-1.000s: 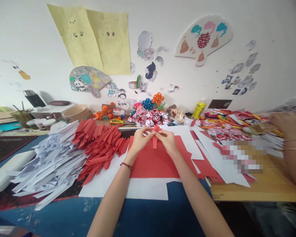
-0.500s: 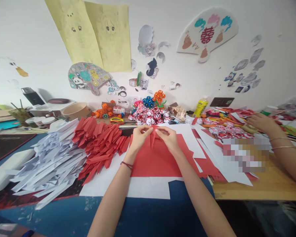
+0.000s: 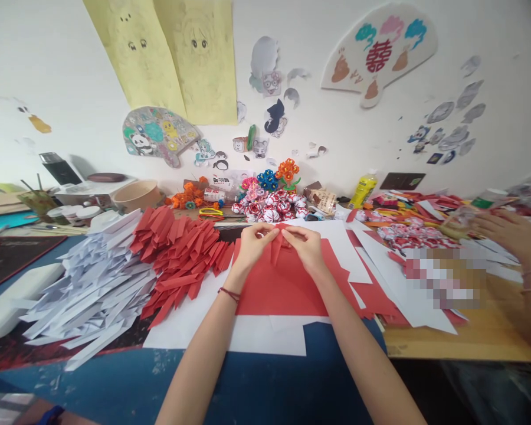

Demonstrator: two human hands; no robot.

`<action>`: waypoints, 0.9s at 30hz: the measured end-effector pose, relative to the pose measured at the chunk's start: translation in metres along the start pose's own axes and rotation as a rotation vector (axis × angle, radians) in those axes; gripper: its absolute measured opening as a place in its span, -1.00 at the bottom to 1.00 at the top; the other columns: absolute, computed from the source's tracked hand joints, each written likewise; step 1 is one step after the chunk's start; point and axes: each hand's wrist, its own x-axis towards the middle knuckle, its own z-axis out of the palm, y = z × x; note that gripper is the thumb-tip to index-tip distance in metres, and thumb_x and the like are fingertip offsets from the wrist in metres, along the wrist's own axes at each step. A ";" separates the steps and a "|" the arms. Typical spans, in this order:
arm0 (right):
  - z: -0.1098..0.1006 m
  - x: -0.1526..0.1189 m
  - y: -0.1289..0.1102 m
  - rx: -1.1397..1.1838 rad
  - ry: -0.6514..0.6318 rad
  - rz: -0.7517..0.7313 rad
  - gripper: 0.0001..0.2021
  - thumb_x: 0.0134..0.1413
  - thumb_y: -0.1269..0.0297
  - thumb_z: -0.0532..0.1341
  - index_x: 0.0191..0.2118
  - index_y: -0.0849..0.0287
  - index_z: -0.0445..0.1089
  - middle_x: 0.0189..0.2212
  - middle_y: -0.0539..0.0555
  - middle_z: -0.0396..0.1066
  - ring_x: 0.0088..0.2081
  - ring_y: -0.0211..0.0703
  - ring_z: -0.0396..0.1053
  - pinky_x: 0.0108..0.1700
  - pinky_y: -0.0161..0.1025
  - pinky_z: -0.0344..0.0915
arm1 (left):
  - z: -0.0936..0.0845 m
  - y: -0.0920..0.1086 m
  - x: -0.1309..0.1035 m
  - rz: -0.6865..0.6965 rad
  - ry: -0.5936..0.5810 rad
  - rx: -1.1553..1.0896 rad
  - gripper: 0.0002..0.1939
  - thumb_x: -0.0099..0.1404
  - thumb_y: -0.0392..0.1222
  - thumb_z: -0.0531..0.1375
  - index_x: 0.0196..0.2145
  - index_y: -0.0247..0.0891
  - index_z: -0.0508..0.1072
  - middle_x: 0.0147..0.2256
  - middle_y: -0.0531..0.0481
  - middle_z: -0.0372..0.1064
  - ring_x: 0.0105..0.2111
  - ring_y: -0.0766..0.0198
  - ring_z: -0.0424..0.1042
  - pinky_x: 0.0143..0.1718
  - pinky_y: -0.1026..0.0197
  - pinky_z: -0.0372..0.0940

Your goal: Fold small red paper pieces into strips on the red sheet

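Pinched between my two hands is a folded red paper strip, one end hanging down over a red sheet of paper. My left hand grips it from the left with thumb and fingers, and my right hand from the right. The red sheet lies on white paper. Left of my hands is a heap of folded red strips, and beyond it a heap of folded white strips.
Red and white paper flowers and yellow-handled scissors lie behind my hands. A yellow bottle stands against the wall. At the right, another person's hand is over a pile of coloured paper. A wooden bowl sits back left.
My hands stay almost in place, still pinching the red strip. The other person's hand at the right has moved further right and lower. The view has shifted slightly.
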 end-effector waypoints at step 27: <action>-0.001 -0.001 0.002 0.052 -0.048 0.063 -0.69 -0.15 0.04 0.40 -0.34 0.17 0.56 -0.35 0.10 0.56 -0.30 0.00 0.50 -0.22 -0.11 0.45 | 0.000 0.003 -0.002 0.039 -0.030 0.074 -0.69 0.25 0.03 0.20 -0.37 -0.29 0.52 -0.38 -0.04 0.48 -0.39 0.30 0.39 -0.33 0.28 0.25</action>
